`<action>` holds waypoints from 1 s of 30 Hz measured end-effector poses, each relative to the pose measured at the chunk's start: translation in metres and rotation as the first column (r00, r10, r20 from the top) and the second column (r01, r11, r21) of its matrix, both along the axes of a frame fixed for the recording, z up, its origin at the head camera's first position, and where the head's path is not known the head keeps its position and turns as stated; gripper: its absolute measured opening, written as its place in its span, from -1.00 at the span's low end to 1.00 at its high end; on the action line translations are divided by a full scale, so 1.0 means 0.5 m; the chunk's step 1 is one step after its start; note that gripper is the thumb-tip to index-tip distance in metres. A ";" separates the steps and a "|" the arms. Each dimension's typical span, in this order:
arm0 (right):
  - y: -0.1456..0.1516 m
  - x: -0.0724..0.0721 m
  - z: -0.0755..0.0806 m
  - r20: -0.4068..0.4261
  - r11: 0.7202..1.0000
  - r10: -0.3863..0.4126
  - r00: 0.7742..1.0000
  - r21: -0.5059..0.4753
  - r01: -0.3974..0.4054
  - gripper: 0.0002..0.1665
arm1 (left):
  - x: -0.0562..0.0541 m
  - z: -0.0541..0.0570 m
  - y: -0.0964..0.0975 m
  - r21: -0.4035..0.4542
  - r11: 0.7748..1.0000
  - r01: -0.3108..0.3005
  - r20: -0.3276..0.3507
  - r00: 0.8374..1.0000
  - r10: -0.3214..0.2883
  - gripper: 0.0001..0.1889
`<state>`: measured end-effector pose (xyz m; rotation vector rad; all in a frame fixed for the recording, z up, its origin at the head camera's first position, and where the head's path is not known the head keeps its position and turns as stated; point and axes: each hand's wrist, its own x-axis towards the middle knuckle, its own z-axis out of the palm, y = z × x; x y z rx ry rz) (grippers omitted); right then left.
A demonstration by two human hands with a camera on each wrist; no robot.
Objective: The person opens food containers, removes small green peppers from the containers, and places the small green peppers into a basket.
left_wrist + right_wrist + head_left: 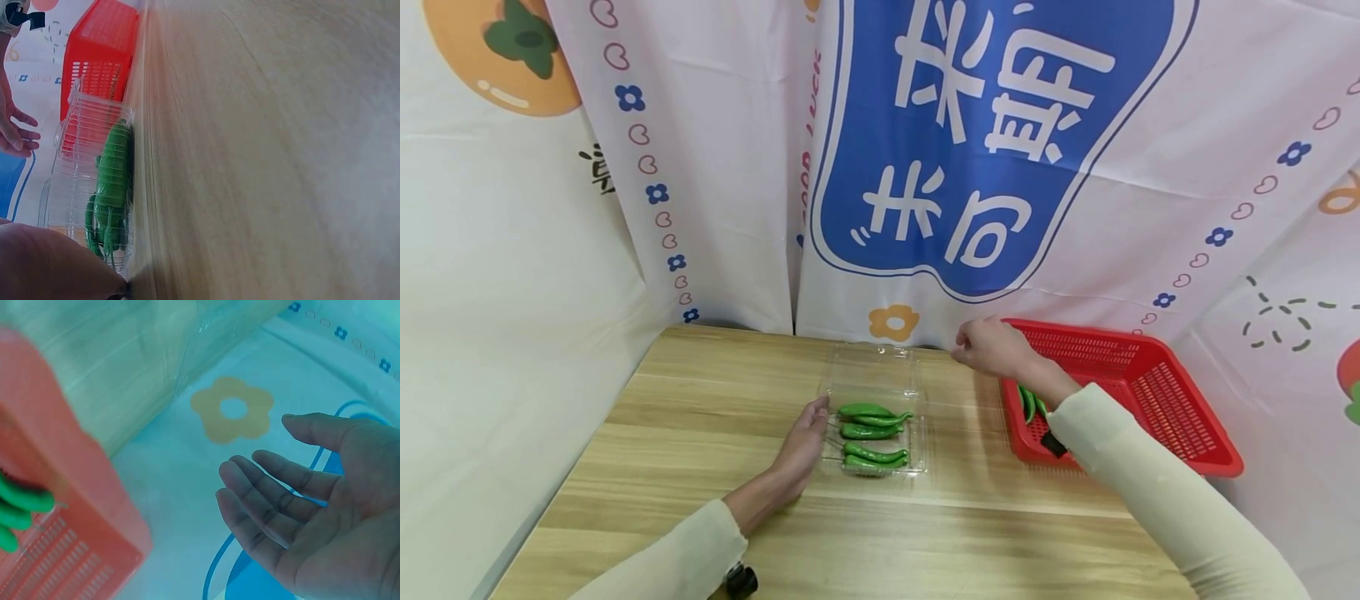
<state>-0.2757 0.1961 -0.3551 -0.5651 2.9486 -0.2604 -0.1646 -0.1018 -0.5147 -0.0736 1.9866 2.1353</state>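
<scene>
A clear plastic container (917,431) stood open on the wooden table (700,442), with its lid (872,372) folded back on the far side, toward the printed cloth (745,167). Inside the container lay several green peppers (874,432), arranged in two groups, one nearer to the lid and one nearer to the person; their thin stems pointed to the left and their tips to the right. The left hand (802,446) was at the left side of this container, close against its edge; I cannot tell from the pictures whether its fingers pinched the plastic or only rested against it. The right hand (319,512) was in the air, between the container and the red basket (1180,408), near the basket's far left corner. It held nothing: the four fingers were slightly bent, with small gaps between them, and the thumb was spread apart from them, as the right wrist view showed clearly. In the basket, at its left end, were more green peppers (1028,403), partly covered by the right forearm in the head view, so their number could not be counted. Both arms wore pale sleeves (1127,450). On the cloth behind the table there were a blue sign (857,167) with white characters and, below it, an orange flower (880,321).
</scene>
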 end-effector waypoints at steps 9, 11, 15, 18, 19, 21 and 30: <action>-0.038 0.028 -0.017 -0.035 0.996 0.089 0.995 0.017 -0.089 -0.67 | -0.001 -0.001 -0.001 0.001 1.000 0.009 0.001 1.000 -0.009 -0.41; -0.045 0.035 -0.022 -0.043 0.994 0.109 0.993 0.027 -0.108 -0.65 | -0.001 -0.002 -0.001 0.002 1.000 0.013 0.000 1.000 -0.013 -0.41; -0.057 0.044 -0.032 -0.061 0.989 0.146 0.987 0.036 -0.144 -0.66 | -0.001 0.000 -0.001 0.004 1.000 0.014 -0.001 1.000 -0.014 -0.41; -0.067 0.050 -0.040 -0.086 0.984 0.176 0.981 0.045 -0.173 -0.73 | -0.001 0.002 -0.001 0.006 1.000 0.014 0.002 1.000 -0.014 -0.41; -0.071 0.052 -0.042 -0.087 0.982 0.185 0.979 0.046 -0.182 -0.77 | -0.001 0.003 -0.001 0.007 1.000 0.014 0.002 1.000 -0.014 -0.41; -0.079 0.056 -0.047 -0.092 0.978 0.208 0.974 0.044 -0.205 -0.79 | 0.000 0.004 -0.001 0.008 1.000 0.013 0.004 1.000 -0.013 -0.42; -0.108 0.073 -0.073 -0.090 0.955 0.297 0.951 0.029 -0.296 -0.74 | -0.002 -0.001 -0.002 0.008 1.000 0.016 0.005 1.000 -0.016 -0.41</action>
